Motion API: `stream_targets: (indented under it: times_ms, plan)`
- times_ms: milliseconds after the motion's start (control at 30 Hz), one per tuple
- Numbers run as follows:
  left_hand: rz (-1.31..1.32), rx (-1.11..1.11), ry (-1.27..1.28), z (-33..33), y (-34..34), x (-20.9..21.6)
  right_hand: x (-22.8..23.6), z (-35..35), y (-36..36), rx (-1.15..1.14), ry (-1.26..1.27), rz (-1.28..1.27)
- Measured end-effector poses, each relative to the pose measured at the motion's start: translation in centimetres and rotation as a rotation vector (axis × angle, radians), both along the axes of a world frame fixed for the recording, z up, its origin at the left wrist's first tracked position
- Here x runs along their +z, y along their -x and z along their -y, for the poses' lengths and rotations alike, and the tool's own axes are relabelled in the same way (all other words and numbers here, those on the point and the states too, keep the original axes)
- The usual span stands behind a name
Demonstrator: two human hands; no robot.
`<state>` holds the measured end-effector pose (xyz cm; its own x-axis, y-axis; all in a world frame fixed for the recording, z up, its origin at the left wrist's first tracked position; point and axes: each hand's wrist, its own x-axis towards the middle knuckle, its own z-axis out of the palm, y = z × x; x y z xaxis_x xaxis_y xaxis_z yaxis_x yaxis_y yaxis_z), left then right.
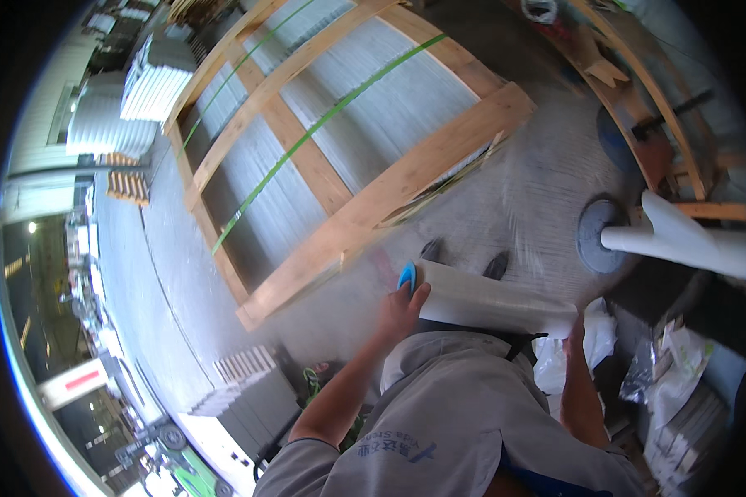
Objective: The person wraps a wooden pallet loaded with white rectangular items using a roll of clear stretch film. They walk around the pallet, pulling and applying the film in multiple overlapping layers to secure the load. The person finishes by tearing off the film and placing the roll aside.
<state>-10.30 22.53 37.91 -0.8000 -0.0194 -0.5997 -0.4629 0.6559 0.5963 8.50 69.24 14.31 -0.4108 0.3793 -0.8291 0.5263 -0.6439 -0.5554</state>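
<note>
A long roll of clear stretch film (493, 302) lies across the front of my waist, held level between both hands. My left hand (406, 305) is closed round its left end, where a blue end piece (407, 276) pokes out. At the right end, my right hand (576, 330) grips the roll, its fingers partly hidden behind it. In front of me stands a large wooden crate frame (389, 199) around grey slabs (365, 116), with green straps (323, 122) running across it.
To the right, a white roll (680, 240) stands by a round dark base (601, 236), near a wooden rack (663, 91). Plastic bags (671, 364) lie lower right. Stacked pale slabs (240, 398) stand lower left, beside a green vehicle (186, 468). More stacks (112, 116) stand far left.
</note>
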Motion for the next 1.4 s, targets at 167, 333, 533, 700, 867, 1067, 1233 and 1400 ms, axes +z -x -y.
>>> stream_targets:
  times_ms: [167, 333, 533, 700, 867, 1067, 1233, 1400]
  plan:
    - [-0.091, -0.104, -0.089, 6.0, 1.0, -0.3, -1.0, 8.2, -4.0, -0.236, -0.185, 0.098]
    - [-0.226, -0.216, -0.152, 15.0, 0.9, 0.4, 0.5, 20.9, -9.3, -0.118, -0.293, 0.128]
    - [-0.236, -0.265, -0.1, 25.7, -3.0, 1.0, 2.1, 35.0, -15.7, -0.26, -0.135, 0.296]
    - [-0.139, -0.318, -0.025, 33.0, -8.3, 1.1, 0.4, 42.9, -21.4, -0.316, -0.162, 0.246]
    - [-0.13, -0.317, -0.048, 38.9, -14.4, 1.3, -1.8, 49.7, -28.5, -0.321, -0.114, 0.304]
    - [-0.003, -0.435, 0.09, 46.5, -18.9, 3.3, -2.3, 59.7, -34.7, -0.321, -0.017, 0.308]
    - [0.079, -0.537, 0.123, 51.9, -19.1, 3.6, -3.6, 68.7, -37.0, -0.42, -0.008, 0.254]
    - [0.111, -0.806, 0.185, 58.0, -15.9, 1.7, -6.1, 76.9, -36.9, -0.399, 0.004, 0.233]
